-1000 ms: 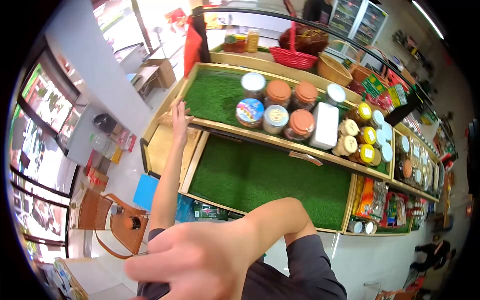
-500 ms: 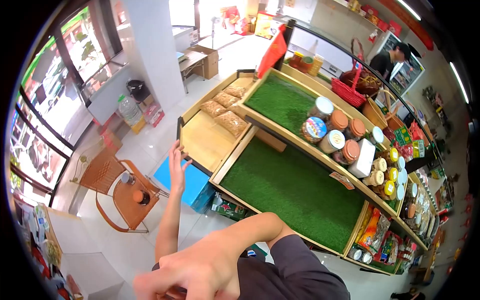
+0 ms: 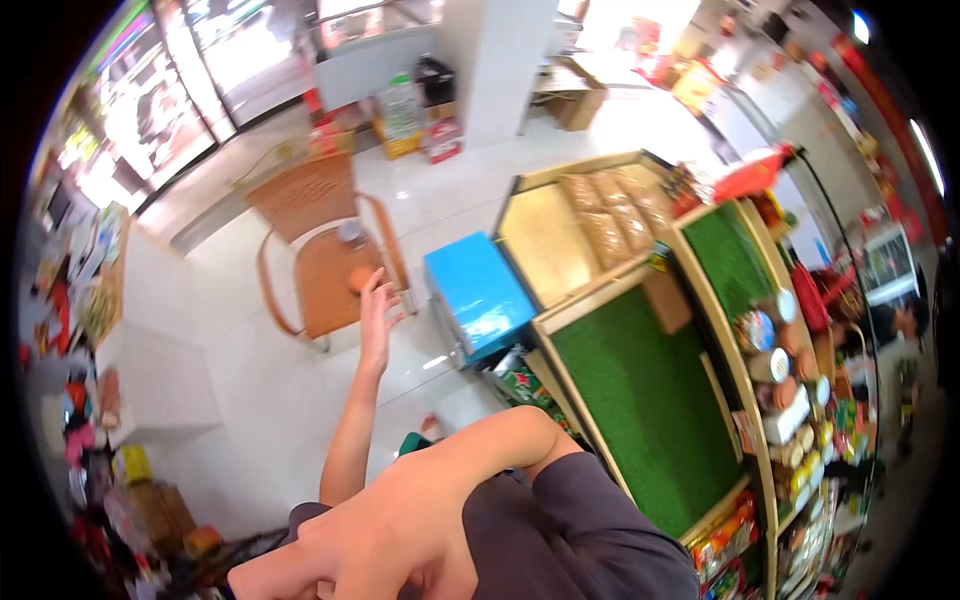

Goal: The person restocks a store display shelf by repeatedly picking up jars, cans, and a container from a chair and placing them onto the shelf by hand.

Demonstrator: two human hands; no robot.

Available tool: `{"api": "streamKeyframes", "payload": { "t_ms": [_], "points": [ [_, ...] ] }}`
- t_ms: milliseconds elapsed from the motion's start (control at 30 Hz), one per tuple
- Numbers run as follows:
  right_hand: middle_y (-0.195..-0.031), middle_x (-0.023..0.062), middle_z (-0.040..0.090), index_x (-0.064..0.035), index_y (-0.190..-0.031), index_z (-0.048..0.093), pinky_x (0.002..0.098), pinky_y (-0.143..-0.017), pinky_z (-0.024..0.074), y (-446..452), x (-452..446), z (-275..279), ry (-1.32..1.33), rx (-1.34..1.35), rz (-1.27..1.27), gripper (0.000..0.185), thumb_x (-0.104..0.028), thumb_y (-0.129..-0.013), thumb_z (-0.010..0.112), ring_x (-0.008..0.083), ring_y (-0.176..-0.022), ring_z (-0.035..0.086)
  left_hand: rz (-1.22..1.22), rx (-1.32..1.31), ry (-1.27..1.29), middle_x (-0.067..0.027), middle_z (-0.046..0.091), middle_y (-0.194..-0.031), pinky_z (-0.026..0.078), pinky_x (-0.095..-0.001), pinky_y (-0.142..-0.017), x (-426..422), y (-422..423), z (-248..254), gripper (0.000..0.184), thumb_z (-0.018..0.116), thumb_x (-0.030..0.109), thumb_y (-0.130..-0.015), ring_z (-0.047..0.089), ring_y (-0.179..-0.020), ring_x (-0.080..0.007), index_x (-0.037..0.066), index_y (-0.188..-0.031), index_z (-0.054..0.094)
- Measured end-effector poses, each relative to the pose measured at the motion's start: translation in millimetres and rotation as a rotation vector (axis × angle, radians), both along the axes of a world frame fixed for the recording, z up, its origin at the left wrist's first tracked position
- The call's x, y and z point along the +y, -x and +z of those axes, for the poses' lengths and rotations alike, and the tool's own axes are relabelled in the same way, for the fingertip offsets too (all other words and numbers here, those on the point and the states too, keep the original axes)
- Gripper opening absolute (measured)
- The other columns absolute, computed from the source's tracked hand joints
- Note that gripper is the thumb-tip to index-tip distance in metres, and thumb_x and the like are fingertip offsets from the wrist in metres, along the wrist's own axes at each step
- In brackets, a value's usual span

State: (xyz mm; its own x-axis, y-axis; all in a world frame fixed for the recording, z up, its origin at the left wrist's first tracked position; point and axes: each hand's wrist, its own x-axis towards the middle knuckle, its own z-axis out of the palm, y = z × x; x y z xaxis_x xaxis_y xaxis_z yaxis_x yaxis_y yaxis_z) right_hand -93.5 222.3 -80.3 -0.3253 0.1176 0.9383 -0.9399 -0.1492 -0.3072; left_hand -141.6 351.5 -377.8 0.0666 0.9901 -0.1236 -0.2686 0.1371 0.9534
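My left hand (image 3: 378,322) is raised at mid-frame with its fingers apart, holding nothing, and it overlaps the view of an orange-lidded jar (image 3: 361,279) on a brown wicker chair (image 3: 335,290). A second jar (image 3: 351,233) stands farther back on that seat. Close to the camera at the bottom, my right hand (image 3: 375,545) is bent across my body; its fingers are partly cut off by the frame edge, and what they hold, if anything, is hidden. Right of my left hand is a blue box (image 3: 480,296) on the floor.
A wooden display stand with green turf (image 3: 650,400) fills the right side, with bagged goods (image 3: 605,225) in its tray and jars (image 3: 768,364) on its upper shelf. Bottles and boxes (image 3: 400,115) stand by the pillar. A white counter (image 3: 150,350) is at left. A person (image 3: 905,318) is at far right.
The view has swung left, so the chair and blue box sit nearer the centre and the display stand has shifted right. My left hand now appears before the chair instead of the stand.
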Motion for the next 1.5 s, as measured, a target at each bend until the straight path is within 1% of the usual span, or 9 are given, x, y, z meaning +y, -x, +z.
{"api": "streamKeyframes", "payload": {
  "t_ms": [167, 233, 367, 500, 533, 633, 900, 1300, 1500],
  "points": [
    [-0.109, 0.0103, 0.047, -0.0044, -0.127, 0.056, 0.0275, -0.057, 0.0386, 47.0, 9.3, -21.4, -0.012, 0.123, 0.128, 0.04, -0.014, -0.088, 0.063, 0.018, -0.071, 0.044, 0.158, 0.026, 0.078, -0.0098, 0.044, -0.13, 0.043, -0.0392, -0.09, -7.5, 65.1, -15.0, 0.051, 0.041, 0.046, -0.097, 0.048, -0.11, -0.0218, 0.019, -0.14, 0.036],
    [-0.094, 0.0074, 0.057, -0.0044, -0.093, 0.063, 0.031, -0.065, 0.0442, 46.6, 28.0, -25.9, 0.048, -0.07, -0.003, 0.018, -0.02, -0.084, 0.064, 0.0239, -0.088, 0.053, 0.211, 0.044, 0.115, -0.0103, 0.043, -0.131, 0.043, -0.0397, -0.091, -12.7, 75.4, -22.7, 0.051, 0.041, 0.045, -0.097, 0.048, -0.111, -0.0226, 0.019, -0.141, 0.035],
    [-0.124, 0.006, 0.043, -0.0099, -0.137, 0.039, 0.0246, -0.069, 0.0518, 56.1, 89.9, -110.3, 0.409, -0.508, -0.268, 0.065, -0.011, -0.08, 0.07, 0.0139, -0.09, 0.05, 0.26, 0.06, 0.252, -0.0104, 0.043, -0.13, 0.041, -0.0408, -0.093, -5.9, 89.5, -57.2, 0.05, 0.041, 0.043, -0.097, 0.047, -0.112, -0.0241, 0.018, -0.14, 0.035],
    [-0.099, 0.0037, 0.05, -0.007, -0.133, 0.044, 0.0267, -0.081, 0.0475, 23.6, 137.0, -296.8, 0.557, -1.083, -0.868, 0.056, -0.012, -0.082, 0.065, 0.0154, -0.093, 0.054, 0.208, 0.006, 0.26, -0.0107, 0.048, -0.124, 0.046, -0.037, -0.086, -16.7, 110.2, -150.5, 0.049, 0.046, 0.04, -0.096, 0.051, -0.106, -0.021, 0.014, -0.137, 0.039],
    [-0.126, 0.0114, 0.048, -0.0049, -0.132, 0.044, 0.0337, -0.085, 0.0487, 4.1, 136.3, -347.9, 0.728, -1.305, -0.903, 0.051, -0.014, -0.086, 0.063, 0.0201, -0.112, 0.051, 0.189, 0.246, 0.381, -0.0141, 0.051, -0.124, 0.044, -0.0379, -0.089, -13.0, 108.9, -148.9, 0.05, 0.047, 0.038, -0.095, 0.052, -0.107, -0.0228, 0.01, -0.136, 0.041],
    [-0.103, 0.0162, 0.063, -0.0015, -0.121, 0.053, 0.0368, -0.072, 0.0522, -67.3, 116.6, -551.1, 1.02, -1.679, -1.139, 0.05, -0.024, -0.078, 0.068, 0.0248, -0.088, 0.063, 0.077, 0.819, 0.194, -0.0217, 0.062, -0.097, 0.047, -0.0392, -0.083, -33.8, 151.2, -267.2, 0.04, 0.054, 0.029, -0.092, 0.058, -0.091, -0.0323, 0.003, -0.121, 0.053],
    [-0.087, 0.0118, 0.062, -0.003, -0.114, 0.056, 0.0353, -0.055, 0.0537, -176.4, 129.6, -591.8, 1.743, -1.731, -0.875, 0.039, -0.028, -0.084, 0.06, 0.0216, -0.068, 0.063, -0.042, 0.825, 0.966, -0.0179, 0.063, -0.105, 0.053, -0.0374, -0.078, -15.2, 186.7, -262.6, 0.051, 0.059, 0.04, -0.082, 0.06, -0.099, -0.0305, 0.002, -0.117, 0.057],
    [-0.096, 0.0122, 0.061, -0.0034, -0.111, 0.057, 0.0378, -0.066, 0.055, -115.7, 272.9, -593.4, 1.753, -1.62, -0.478, 0.036, -0.032, -0.089, 0.056, 0.0234, -0.077, 0.063, -0.07, 0.75, 0.444, -0.0069, 0.058, -0.112, 0.05, -0.0353, -0.069, 185.1, 179.3, -301.5, 0.043, 0.051, 0.04, -0.092, 0.055, -0.097, -0.0195, 0.012, -0.125, 0.051],
    [-0.102, 0.0144, 0.062, -0.0056, -0.121, 0.053, 0.0364, -0.065, 0.056, -21.6, 365.7, -602.0, 1.856, -1.443, -0.548, 0.043, -0.033, -0.088, 0.057, 0.0258, -0.078, 0.064, 0.041, 0.372, 0.773, -0.0083, 0.049, -0.121, 0.049, -0.0442, -0.083, 298.7, 184.8, -297.3, 0.056, 0.052, 0.05, -0.09, 0.051, -0.108, -0.0273, 0.014, -0.131, 0.037]
  ]
}}
